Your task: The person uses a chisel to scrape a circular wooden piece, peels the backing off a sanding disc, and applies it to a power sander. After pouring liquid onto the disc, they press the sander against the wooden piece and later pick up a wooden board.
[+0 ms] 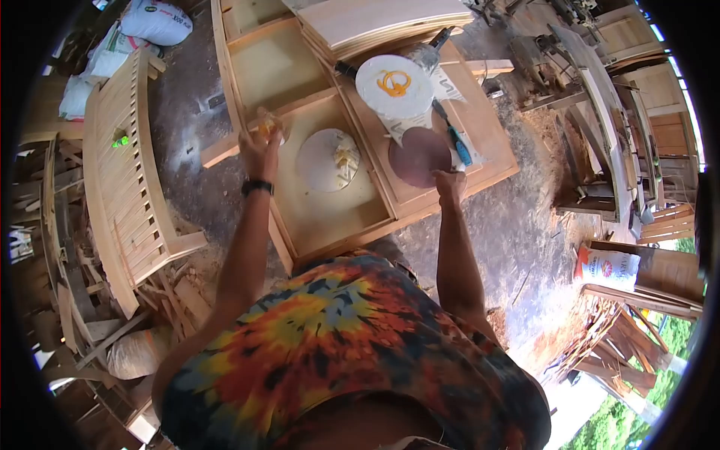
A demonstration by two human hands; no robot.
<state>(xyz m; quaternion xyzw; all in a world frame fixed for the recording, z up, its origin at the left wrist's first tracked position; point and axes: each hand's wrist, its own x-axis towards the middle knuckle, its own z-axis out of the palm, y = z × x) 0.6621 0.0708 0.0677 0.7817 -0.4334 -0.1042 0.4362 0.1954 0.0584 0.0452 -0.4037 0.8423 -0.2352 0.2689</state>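
My right hand (450, 186) pinches the near edge of a brown sanding disc (420, 157), which lies on a wooden panel (487, 169). Beside the disc is a blue-handled tool (459, 147). Farther back sits a round white lid (375, 90) with a swirl of orange-yellow paste (394, 82) on it. My left hand (260, 150) is closed at the left side of a wooden frame (300, 259); something small, see-through and yellowish shows at its fingers, too blurred to name. Inside the frame's near compartment lies a pale round disc (319, 165) with a crumpled yellowish-white scrap (345, 159) on it.
Stacked wooden boards (382, 30) lie at the back. A slatted wooden piece (124, 172) stands on the left, with white sacks (154, 22) behind it. Wood scraps (622, 345) and a printed white sack (607, 268) are at the right.
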